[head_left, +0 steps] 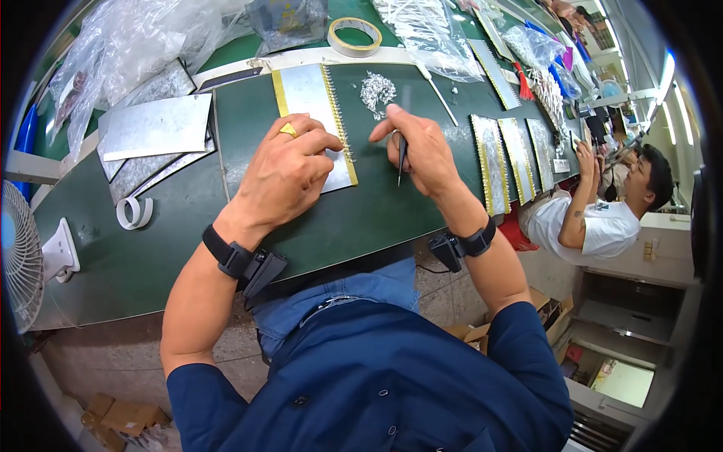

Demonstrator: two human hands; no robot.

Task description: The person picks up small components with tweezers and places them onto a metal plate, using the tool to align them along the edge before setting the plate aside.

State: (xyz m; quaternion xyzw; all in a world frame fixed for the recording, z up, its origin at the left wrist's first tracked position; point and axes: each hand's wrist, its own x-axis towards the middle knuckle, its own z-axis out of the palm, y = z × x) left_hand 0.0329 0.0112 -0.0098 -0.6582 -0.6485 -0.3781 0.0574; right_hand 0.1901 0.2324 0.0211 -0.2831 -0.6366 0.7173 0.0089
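My left hand [292, 169] rests on a grey metal plate [305, 89] with yellow tape along its long sides. A row of tiny pieces lines the plate's right edge. The fingers of this hand are curled beside that edge, and whatever lies between their tips is hidden. Just right of the plate, my right hand [423, 151] grips dark tweezers [401, 162], their thin tip pointing down toward me. Beyond that hand lies a small heap of shiny, clear-silver bits [376, 93].
Similar yellow-edged plates [491, 164] stand right. Stacked bare plates [156, 129], a white ring [135, 213] and a fan [21, 252] are left. A tape roll [354, 38], plastic bags [151, 49] and a white stick [437, 92] lie farther back. Another person [595, 215] sits right.
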